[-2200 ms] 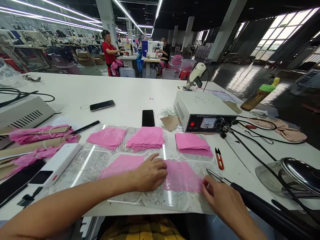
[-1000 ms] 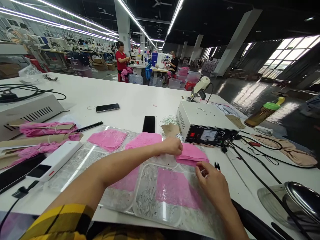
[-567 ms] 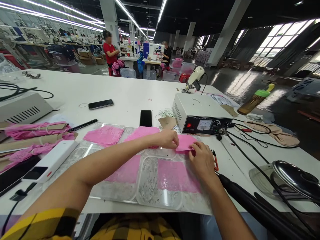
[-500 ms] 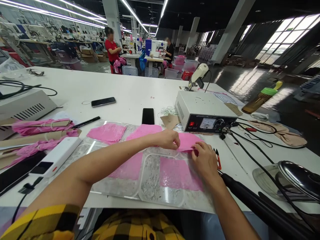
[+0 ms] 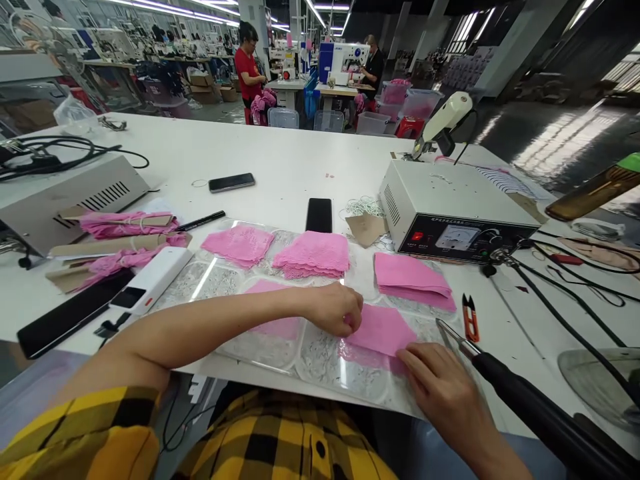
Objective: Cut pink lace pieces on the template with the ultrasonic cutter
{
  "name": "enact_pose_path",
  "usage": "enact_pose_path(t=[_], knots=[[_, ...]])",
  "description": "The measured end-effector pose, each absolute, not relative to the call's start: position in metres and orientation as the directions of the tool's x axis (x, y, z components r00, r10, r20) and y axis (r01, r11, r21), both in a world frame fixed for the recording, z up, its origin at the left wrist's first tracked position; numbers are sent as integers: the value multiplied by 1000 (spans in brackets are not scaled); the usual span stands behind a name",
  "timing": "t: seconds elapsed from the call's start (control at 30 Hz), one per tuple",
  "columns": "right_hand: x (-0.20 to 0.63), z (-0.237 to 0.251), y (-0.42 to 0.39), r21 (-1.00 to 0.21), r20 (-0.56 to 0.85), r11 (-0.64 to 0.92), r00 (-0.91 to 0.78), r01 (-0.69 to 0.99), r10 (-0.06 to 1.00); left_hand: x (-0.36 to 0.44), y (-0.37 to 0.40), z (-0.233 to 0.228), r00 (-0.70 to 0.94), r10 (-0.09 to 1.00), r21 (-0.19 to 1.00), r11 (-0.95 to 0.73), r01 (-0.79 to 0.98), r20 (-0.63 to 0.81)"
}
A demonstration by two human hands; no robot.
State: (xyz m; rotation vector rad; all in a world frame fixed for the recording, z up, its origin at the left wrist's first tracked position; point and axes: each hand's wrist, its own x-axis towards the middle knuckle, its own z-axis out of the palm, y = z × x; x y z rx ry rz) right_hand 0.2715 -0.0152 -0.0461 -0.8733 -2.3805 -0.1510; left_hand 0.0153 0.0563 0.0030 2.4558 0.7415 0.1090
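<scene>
My left hand (image 5: pixel 334 309) is closed in a pinch on the left corner of a pink fabric piece (image 5: pixel 383 330). At the piece's right corner, the thumb and fingertips of my right hand (image 5: pixel 445 383) pinch its edge. This piece lies over a paler pink piece (image 5: pixel 367 357), which shows along the front, on a clear plastic board (image 5: pixel 280 360). Behind it is a stack of plain pink pieces (image 5: pixel 413 277). Two piles of lacy pink pieces, one left (image 5: pixel 239 244) and one middle (image 5: pixel 313 253), sit further back. My left forearm partly covers another pink piece (image 5: pixel 273 327).
A black-handled tool with a metal tip (image 5: pixel 505 377) lies right of my right hand, near orange thread snips (image 5: pixel 470 319). A control box (image 5: pixel 455 213) with cables stands behind. Two phones, a pen (image 5: pixel 203 221), a white device (image 5: pixel 157 280) and tied pink bundles are leftward.
Both hands have come nearer to me with a pink piece, from the right-hand stack to over the paler piece. The stack is now uncovered. The view has shifted.
</scene>
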Motion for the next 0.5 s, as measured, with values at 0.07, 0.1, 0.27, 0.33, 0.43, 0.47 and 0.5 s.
enact_pose_path(t=[0.07, 0.1, 0.27, 0.33, 0.43, 0.47, 0.5], knots=[[271, -46, -18, -104, 550, 792, -629, 601, 549, 13, 50, 4, 843, 533, 532, -692, 488, -80], [271, -46, -19, -110, 540, 798, -638, 593, 549, 12, 47, 4, 842, 534, 528, -695, 489, -78], [272, -45, -23, -131, 517, 815, -663, 564, 542, 9, 34, 4, 856, 515, 464, -751, 470, -34], [272, -43, -24, -143, 516, 814, -659, 564, 547, 9, 30, 2, 862, 507, 428, -776, 463, -14], [268, -38, -25, -176, 518, 803, -640, 569, 567, 8, 27, -1, 863, 504, 396, -794, 460, 9], [265, -36, -25, -192, 523, 801, -632, 567, 572, 8, 27, -2, 863, 505, 396, -796, 459, 15], [261, -34, -26, -207, 528, 801, -626, 561, 575, 8, 27, -2, 863, 505, 400, -795, 457, 17]])
